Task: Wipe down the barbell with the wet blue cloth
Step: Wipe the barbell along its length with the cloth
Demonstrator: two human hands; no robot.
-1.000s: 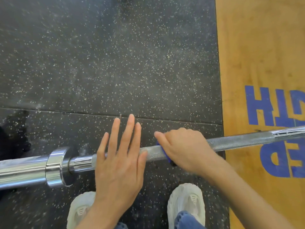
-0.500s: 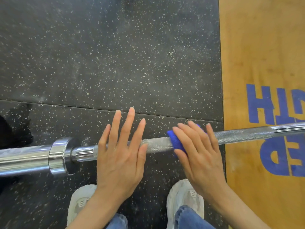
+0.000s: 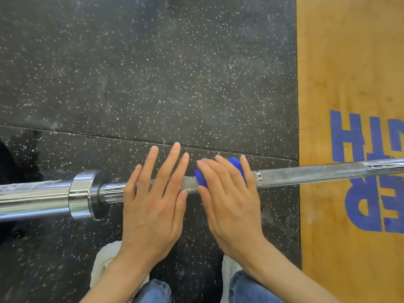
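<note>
A chrome barbell point(image 3: 306, 174) lies across the floor from left to right, its thick sleeve and collar point(image 3: 82, 194) at the left. My left hand point(image 3: 153, 197) rests flat on the knurled shaft just right of the collar, fingers straight and spread. A blue cloth point(image 3: 200, 178) is wrapped over the shaft right beside it. My right hand point(image 3: 229, 193) presses flat on the cloth with straight fingers; blue shows at its left edge and between two fingers near the tips.
The barbell lies on black speckled rubber flooring point(image 3: 153, 73) with a seam running across. A wooden platform point(image 3: 349, 62) with blue lettering is at the right. My white shoes point(image 3: 105, 265) and jeans are at the bottom edge.
My right hand went from gripping the cloth round the shaft to lying flat on it, and has slid left towards my left hand. The left hand stays flat on the bar.
</note>
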